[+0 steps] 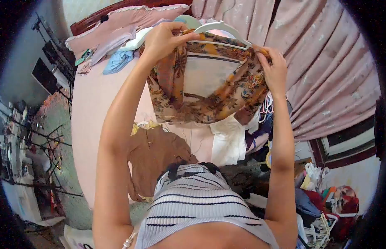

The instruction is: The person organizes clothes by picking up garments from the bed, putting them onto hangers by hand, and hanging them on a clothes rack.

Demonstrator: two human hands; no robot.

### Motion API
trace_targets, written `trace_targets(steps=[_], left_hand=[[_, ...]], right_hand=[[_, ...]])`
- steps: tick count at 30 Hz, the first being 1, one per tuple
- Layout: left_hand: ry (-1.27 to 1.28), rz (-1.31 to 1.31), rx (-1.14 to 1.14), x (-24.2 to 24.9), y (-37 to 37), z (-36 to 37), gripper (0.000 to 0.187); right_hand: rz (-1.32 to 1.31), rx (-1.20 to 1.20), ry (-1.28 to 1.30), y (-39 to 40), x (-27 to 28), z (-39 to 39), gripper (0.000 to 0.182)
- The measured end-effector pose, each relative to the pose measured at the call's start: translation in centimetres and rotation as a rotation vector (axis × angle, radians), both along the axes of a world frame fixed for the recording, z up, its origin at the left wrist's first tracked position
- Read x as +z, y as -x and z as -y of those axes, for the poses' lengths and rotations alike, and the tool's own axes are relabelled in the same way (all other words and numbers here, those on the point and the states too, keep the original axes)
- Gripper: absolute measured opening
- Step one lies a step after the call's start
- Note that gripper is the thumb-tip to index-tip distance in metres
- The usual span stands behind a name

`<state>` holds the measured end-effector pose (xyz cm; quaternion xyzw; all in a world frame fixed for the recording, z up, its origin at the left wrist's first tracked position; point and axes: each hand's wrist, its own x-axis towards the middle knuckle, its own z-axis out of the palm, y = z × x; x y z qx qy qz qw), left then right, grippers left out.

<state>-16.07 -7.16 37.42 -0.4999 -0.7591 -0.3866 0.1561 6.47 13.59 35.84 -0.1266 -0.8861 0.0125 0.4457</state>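
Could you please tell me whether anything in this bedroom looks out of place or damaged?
White hangers lie tangled among crumpled clothes at the lower right, which looks disorderly. On the bed, a light-blue garment lies bunched up rather than folded. I see no clear spill, nor obvious damage to the floral garment.

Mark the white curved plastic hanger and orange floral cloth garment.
White curved plastic hanger (220, 26), head view: its upper bar.
Orange floral cloth garment (213, 108), head view: its lower middle part.
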Motion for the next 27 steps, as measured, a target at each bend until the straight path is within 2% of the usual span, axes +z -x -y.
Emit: trace_targets(steps=[2, 3, 5, 6, 8, 9, 10, 12, 13, 19, 22, 26, 27], left_hand=[[-0.001, 0.087, -0.103, 0.4, -0.3, 0.7, 0.031], [0.004, 0.094, -0.091, 0.2, 0.3, 0.9, 0.031], [-0.222, 0.07, -0.358, -0.2, 2.3, 0.9, 0.031], [-0.217, 0.075, -0.354, -0.7, 3.2, 0.9, 0.031], [-0.344, -0.09, -0.227, -2.1, 5.0, 1.3, 0.035], [-0.248, -0.072, -0.202, -2.7, 5.7, 1.9, 0.043], [-0.252, -0.076, -0.199, -4.0, 6.6, 2.1, 0.043], [-0.356, 0.194, -0.171, -5.3, 6.9, 2.3, 0.043], [-0.376, 0.349, -0.237, -5.6, 6.4, 2.7, 0.043], [-0.3, 0.379, -0.254, -6.0, 6.6, 2.7, 0.042], [-0.393, 0.45, -0.344, -6.2, 6.8, 2.2, 0.035], [-0.374, 0.413, -0.302, -6.1, 6.5, 2.1, 0.035], [-0.392, 0.454, -0.351, -6.4, 6.7, 2.0, 0.034]], right_hand=[[-0.128, 0.02, 0.069, -0.1, -0.1, 0.4, 0.024], [-0.177, -0.025, -0.038, 0.1, -0.3, -0.4, 0.023], [-0.176, -0.031, -0.01, 0.0, 0.0, -0.6, 0.023], [-0.18, -0.047, 0.01, -0.1, 0.2, -0.5, 0.023], [-0.155, -0.096, 0.063, -0.3, 0.5, -0.6, 0.026], [-0.171, -0.095, 0.096, -0.3, 0.5, -1.2, 0.026], [-0.187, -0.094, 0.127, -0.2, 0.6, -1.6, 0.027], [-0.219, -0.12, 0.126, -0.3, 0.9, -1.6, 0.026], [-0.19, -0.104, 0.156, -0.4, 1.4, -1.4, 0.025], [-0.137, -0.099, 0.189, -1.0, 2.9, -0.5, 0.024], [-0.156, -0.103, 0.176, -1.0, 2.9, -0.7, 0.024], [-0.196, -0.132, 0.177, -1.4, 2.8, -1.7, 0.024], [-0.193, -0.132, 0.179, -1.5, 2.9, -1.8, 0.024]])
